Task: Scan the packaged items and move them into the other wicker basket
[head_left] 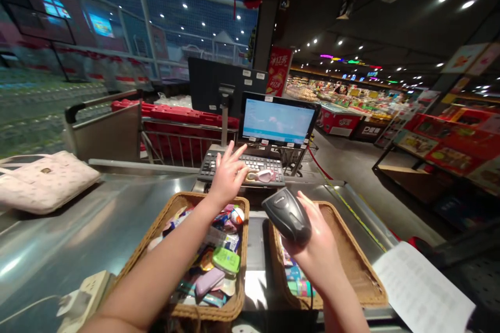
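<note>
My right hand (pixel 316 244) is wrapped round a black barcode scanner (pixel 287 215), held above the right wicker basket (pixel 351 250). Small packaged goods lie along that basket's left side. My left hand (pixel 229 174) reaches out over the black keyboard (pixel 255 163), its fingers spread; whether they touch the keys I cannot tell. Under my left forearm stands the left wicker basket (pixel 244 270), full of small items. Among them are a green pack (pixel 226 260) and a lilac case (pixel 210 282). Behind the keyboard a lit monitor (pixel 278 120) faces me.
A pale handbag (pixel 47 182) lies on the metal counter (pixel 128 197) at left. A power strip (pixel 88 294) with a plug sits at lower left, a white paper sheet (pixel 425 289) at lower right. A second screen (pixel 219 86) and a shopping cart (pixel 172 140) stand behind.
</note>
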Demonstrator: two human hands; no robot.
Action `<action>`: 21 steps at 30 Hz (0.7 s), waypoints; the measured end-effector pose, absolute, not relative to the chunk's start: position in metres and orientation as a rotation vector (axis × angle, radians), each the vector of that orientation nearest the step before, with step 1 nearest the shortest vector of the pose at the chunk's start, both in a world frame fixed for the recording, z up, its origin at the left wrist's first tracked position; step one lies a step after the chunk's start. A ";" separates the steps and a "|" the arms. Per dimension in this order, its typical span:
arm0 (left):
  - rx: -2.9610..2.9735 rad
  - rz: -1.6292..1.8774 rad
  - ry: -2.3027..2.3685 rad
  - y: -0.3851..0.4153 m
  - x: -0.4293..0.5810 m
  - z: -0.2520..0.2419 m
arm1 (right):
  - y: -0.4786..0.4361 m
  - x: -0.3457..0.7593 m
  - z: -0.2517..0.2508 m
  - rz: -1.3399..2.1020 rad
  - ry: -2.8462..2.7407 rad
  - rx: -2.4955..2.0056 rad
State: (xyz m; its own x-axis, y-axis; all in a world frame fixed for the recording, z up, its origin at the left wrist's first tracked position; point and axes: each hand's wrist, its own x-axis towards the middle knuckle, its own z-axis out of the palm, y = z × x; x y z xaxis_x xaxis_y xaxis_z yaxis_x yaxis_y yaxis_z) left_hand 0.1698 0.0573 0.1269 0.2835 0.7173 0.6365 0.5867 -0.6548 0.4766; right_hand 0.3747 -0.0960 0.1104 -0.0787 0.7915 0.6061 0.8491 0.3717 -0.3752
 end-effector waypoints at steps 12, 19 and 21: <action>2.337 1.381 1.390 0.056 0.098 0.130 | -0.091 0.317 0.111 0.024 -1.967 -1.342; 2.300 1.418 1.415 0.059 0.074 0.126 | -0.091 0.299 0.113 0.056 -2.007 -1.317; 2.296 1.412 1.417 0.059 0.068 0.125 | -0.091 0.297 0.112 0.072 -2.014 -1.328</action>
